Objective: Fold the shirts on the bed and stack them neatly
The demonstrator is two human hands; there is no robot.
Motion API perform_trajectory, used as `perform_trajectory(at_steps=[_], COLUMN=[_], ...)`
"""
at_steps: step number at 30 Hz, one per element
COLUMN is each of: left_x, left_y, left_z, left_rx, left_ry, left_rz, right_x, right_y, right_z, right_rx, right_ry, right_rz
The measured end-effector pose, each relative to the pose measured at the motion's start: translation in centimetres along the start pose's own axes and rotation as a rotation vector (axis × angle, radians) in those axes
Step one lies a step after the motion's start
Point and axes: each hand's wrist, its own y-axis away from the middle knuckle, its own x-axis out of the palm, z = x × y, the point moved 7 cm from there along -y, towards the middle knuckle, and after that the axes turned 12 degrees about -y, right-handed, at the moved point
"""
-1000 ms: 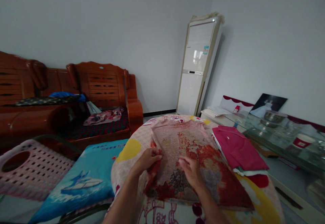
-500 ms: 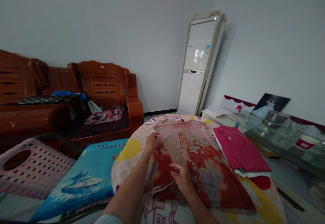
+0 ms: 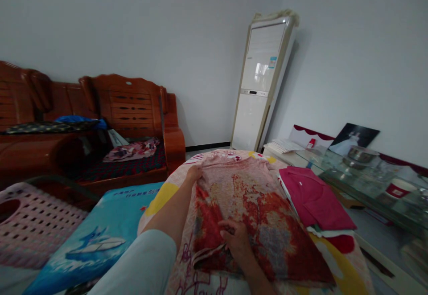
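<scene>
A short pinkish garment with rust-red and grey patches, apparently a shirt [image 3: 267, 223], lies spread over the round table. My left hand [image 3: 195, 173] is at its far left corner, fingers closed on the edge of the cloth; the fingertips are partly hidden. Over the lower left part of the shirt is my right hand [image 3: 236, 240], its fingers half curled and apart, close to a raised hem fold. Right of the shirt lies a folded magenta garment [image 3: 314, 197] on top of white cloth.
A patterned cloth [image 3: 160, 199] covers the table. To the left are a blue cushion [image 3: 100, 232] and a pink woven chair back [image 3: 43, 228]. Wooden seating [image 3: 133, 108] and an air conditioner [image 3: 249, 121] stand behind. A glass-topped cabinet [image 3: 351, 183] runs along the right.
My left hand has reached farther forward to the shirt's far left corner and closed on its edge. My right hand stays by the lower left part. The view has shifted slightly.
</scene>
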Motion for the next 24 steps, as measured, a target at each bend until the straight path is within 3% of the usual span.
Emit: perform_trajectory(at_steps=[3, 8, 13, 18, 24], left_x=[0.4, 1.6, 4.7, 7.5, 7.1], left_y=[-0.6, -0.9, 1.2, 2.9, 1.5], left_z=[-1.6, -7.9, -13.5, -15.0, -15.1], left_rx=[0.008, 0.128, 0.297, 0.39, 0.43], left_ry=[-0.033, -0.028, 0.002, 0.016, 0.058], left_rz=[0.032, 0.062, 0.083, 0.089, 0.038], right_x=[0.4, 0.0, -0.8, -1.3, -1.9], right_y=[0.0, 0.6, 2.5, 3.1, 3.2], right_z=[0.1, 1.1, 0.0, -0.5, -0.2], right_rx=[0.025, 0.027, 0.26, 0.361, 0.409], right_ry=[-0.137, -0.265, -0.284, -0.261, -0.261], right_rz=[0.02, 0.17, 0.407, 0.44, 0.465])
